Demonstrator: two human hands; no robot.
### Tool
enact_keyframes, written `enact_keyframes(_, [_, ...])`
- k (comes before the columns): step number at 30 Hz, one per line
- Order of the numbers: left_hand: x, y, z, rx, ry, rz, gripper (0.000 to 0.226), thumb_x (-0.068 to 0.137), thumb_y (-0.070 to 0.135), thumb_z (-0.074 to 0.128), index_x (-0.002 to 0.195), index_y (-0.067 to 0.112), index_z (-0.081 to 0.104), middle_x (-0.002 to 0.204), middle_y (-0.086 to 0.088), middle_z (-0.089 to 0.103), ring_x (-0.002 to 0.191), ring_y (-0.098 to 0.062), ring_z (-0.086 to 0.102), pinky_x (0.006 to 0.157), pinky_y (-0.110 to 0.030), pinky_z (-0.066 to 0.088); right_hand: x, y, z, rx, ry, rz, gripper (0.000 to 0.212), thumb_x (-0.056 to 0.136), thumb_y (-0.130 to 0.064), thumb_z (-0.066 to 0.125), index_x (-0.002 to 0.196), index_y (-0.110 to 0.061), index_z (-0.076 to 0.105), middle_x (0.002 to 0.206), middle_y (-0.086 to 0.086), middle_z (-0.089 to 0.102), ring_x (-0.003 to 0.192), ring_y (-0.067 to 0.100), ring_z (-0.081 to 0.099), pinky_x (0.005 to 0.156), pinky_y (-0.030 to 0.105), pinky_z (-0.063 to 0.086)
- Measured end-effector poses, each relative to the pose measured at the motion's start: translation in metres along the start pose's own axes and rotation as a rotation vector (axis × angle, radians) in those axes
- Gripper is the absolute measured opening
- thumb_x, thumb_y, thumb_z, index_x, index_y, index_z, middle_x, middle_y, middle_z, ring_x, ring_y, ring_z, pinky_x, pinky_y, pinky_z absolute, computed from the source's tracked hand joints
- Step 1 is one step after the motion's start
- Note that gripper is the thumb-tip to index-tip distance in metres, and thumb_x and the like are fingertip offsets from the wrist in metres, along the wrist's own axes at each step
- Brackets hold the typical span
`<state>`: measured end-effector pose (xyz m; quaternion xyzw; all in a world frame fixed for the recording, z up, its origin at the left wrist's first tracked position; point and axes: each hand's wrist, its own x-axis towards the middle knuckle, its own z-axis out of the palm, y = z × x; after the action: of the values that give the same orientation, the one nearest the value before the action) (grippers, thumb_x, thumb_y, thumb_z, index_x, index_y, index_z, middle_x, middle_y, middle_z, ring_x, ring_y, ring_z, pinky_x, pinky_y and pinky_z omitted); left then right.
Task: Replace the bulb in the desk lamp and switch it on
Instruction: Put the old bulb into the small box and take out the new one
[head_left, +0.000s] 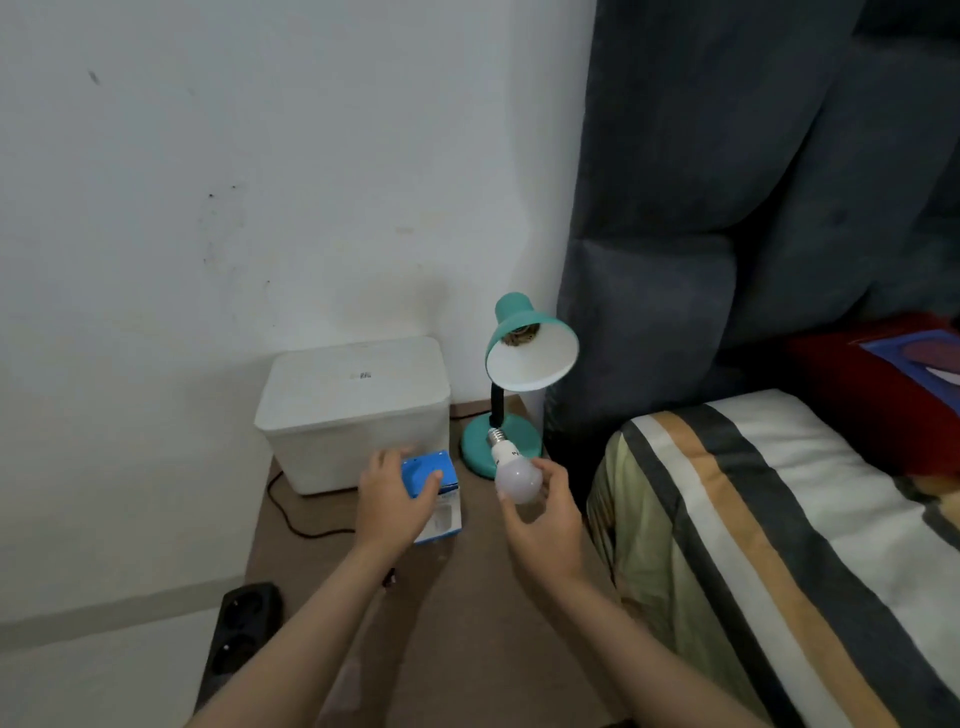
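Head view: right hand (540, 514) grips the bulb (514, 475), screw cap aimed at the lamp (524, 358); left hand (389, 499) clasps its box (434, 493), steadying it.

You face a scuffed white wall (208, 182), brown desk (467, 623) below it, dark grey padded headboard (753, 182) to your right, bed with striped bedding (779, 545), red pillow (893, 384), dim light.
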<state>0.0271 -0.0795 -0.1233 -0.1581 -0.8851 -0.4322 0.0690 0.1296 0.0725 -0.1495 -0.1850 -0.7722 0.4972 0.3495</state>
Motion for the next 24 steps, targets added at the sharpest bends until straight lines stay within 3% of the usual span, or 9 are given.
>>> enact_keyframes(4, [-0.005, -0.017, 0.005, -0.018, -0.019, -0.107, 0.051, 0.08, 0.032, 0.069, 0.122, 0.006, 0.053, 0.117, -0.015, 0.055, 0.112, -0.028, 0.05, 0.09, -0.033, 0.039, -0.012, 0.015, 0.016, -0.058, -0.061, 0.119, 0.043, 0.074, -0.029, 0.073, 0.109, -0.032, 0.05, 0.105, -0.007, 0.058, 0.093, 0.007, 0.058, 0.075, 0.025, 0.051])
enact_keyframes(7, [-0.005, -0.025, 0.008, -0.046, -0.025, -0.112, 0.056, 0.082, 0.032, 0.068, 0.127, 0.007, 0.049, 0.122, -0.014, 0.056, 0.113, -0.026, 0.05, 0.091, -0.033, 0.04, -0.01, 0.022, 0.025, -0.148, -0.077, 0.173, 0.042, 0.072, -0.027, 0.073, 0.11, -0.025, 0.055, 0.107, 0.0, 0.052, 0.091, 0.015, 0.057, 0.078, 0.026, 0.045])
enact_keyframes(13, [-0.007, -0.033, 0.012, -0.123, -0.012, -0.1, 0.055, 0.081, 0.028, 0.069, 0.129, 0.01, 0.048, 0.126, -0.01, 0.056, 0.114, -0.023, 0.052, 0.095, -0.042, 0.047, 0.004, 0.033, 0.041, -0.222, -0.17, 0.266, 0.044, 0.074, -0.026, 0.072, 0.114, -0.021, 0.054, 0.112, 0.002, 0.053, 0.092, 0.013, 0.053, 0.075, 0.024, 0.04])
enact_keyframes(20, [-0.01, -0.035, 0.014, -0.164, -0.008, -0.092, 0.057, 0.081, 0.025, 0.069, 0.131, 0.009, 0.047, 0.129, -0.009, 0.054, 0.118, -0.02, 0.05, 0.099, -0.04, 0.045, 0.008, 0.038, 0.052, -0.192, -0.204, 0.291, 0.042, 0.076, -0.027, 0.072, 0.113, -0.022, 0.053, 0.113, 0.005, 0.057, 0.091, 0.011, 0.051, 0.077, 0.024, 0.04])
enact_keyframes(24, [-0.011, -0.033, 0.015, -0.186, 0.01, -0.092, 0.056, 0.081, 0.024, 0.069, 0.131, 0.01, 0.047, 0.13, -0.008, 0.054, 0.118, -0.019, 0.05, 0.099, -0.04, 0.045, 0.005, 0.036, 0.049, -0.227, -0.217, 0.231, 0.052, 0.078, -0.025, 0.071, 0.124, -0.018, 0.049, 0.121, 0.004, 0.049, 0.102, 0.014, 0.05, 0.086, 0.025, 0.041])
